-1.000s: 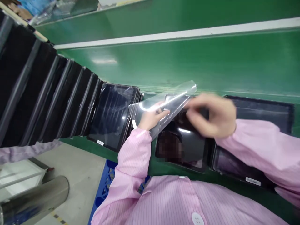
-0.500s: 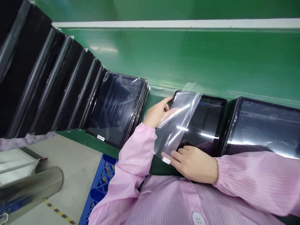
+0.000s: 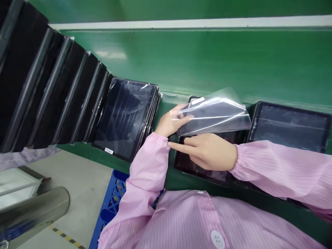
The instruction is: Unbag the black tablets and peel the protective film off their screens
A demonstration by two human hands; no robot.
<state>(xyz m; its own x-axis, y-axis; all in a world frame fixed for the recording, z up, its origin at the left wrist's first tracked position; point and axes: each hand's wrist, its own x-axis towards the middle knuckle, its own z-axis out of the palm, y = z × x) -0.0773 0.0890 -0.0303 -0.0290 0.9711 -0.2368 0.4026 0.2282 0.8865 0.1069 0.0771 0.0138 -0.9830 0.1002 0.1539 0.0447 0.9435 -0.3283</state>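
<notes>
The left hand (image 3: pixel 171 121) held a clear plastic film (image 3: pixel 212 117) in a narrow grip at the film's left end, with the sheet lying just above a black tablet (image 3: pixel 186 162) near the middle of the frame. The right hand (image 3: pixel 209 151) hung over that tablet's screen in an open grip, holding nothing that showed, its index finger pointing left. Another black tablet (image 3: pixel 289 128) lay just to the right on the green tabletop (image 3: pixel 181 58), while film-wrapped tablets (image 3: pixel 124 117) overlapped in a row toward the upper left of the frame.
</notes>
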